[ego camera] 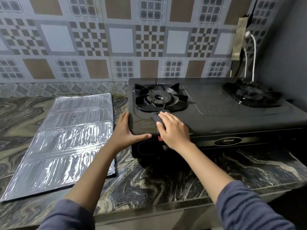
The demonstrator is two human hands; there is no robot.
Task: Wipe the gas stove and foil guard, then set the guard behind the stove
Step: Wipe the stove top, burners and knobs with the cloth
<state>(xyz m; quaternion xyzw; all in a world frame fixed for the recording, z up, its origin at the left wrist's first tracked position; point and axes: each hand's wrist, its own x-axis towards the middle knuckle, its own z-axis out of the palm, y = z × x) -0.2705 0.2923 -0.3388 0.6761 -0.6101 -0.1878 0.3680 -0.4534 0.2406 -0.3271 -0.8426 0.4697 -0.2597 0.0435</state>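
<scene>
The foil guard (66, 141) lies flat on the marbled countertop (166, 180) at the far left, just beside the stove (232, 117) but not touching it, and not yet behind it. Its 4 embossed panels shine unevenly; whether it has been wiped I cannot tell.

The left hand (126, 131) braces the stove's front-left corner. Its fingers lie straight along the left side and its thumb stretches along the front edge, so it steadies the stove and holds nothing.

Just to its right, the right hand (172, 128) presses a dark cloth (158, 117) onto the stove top, directly in front of the left burner (159, 97). The fingers are curled over the cloth and the thumb is tucked against its side. The forearm reaches in from the lower right.

This looks like the stove-wiping step, early in the task. The next move probably calls for sweeping the cloth rightward over the flat middle panel toward the right burner (250, 94), working round the pan supports without snagging.
</scene>
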